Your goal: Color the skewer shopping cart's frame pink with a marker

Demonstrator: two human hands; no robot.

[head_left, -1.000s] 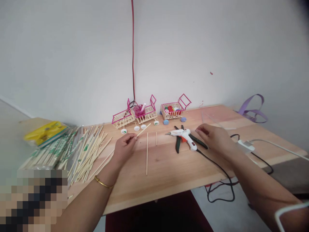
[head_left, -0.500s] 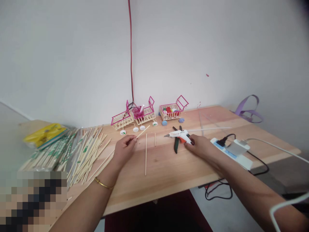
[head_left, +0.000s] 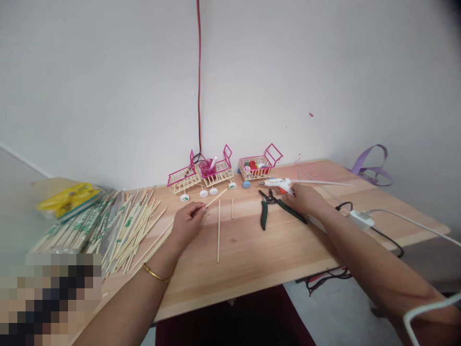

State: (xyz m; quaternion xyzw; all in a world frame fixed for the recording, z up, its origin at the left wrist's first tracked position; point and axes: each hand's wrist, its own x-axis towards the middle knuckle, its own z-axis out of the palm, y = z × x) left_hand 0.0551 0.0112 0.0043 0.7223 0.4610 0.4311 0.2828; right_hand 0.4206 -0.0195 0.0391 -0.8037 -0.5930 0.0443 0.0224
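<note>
My left hand (head_left: 189, 222) pinches a short wooden stick (head_left: 217, 197), whose free end points up and to the right. Farther right, my right hand (head_left: 303, 198) is closed around the handle of a white and orange glue gun (head_left: 279, 183), its nozzle facing left and a long clear glue stick (head_left: 324, 182) trailing from its back. Just in front of the gun lie green-handled pliers (head_left: 264, 214) with their handles spread. Between my hands, a long wooden stick (head_left: 218, 235) and a shorter stick (head_left: 232, 209) rest on the wooden table (head_left: 237, 269).
Three small stick carts with pink rims, one a cart (head_left: 256, 167) holding colourful caps, stand along the wall. Many loose sticks (head_left: 135, 235) and a yellow package (head_left: 70, 199) lie at left. A white plug adapter (head_left: 361, 219) with cables sits at right, near a purple strap (head_left: 372, 166).
My right hand has carried the glue gun back toward the wall, uncovering the pliers. My left hand keeps its pinch on the stick, nearly in place.
</note>
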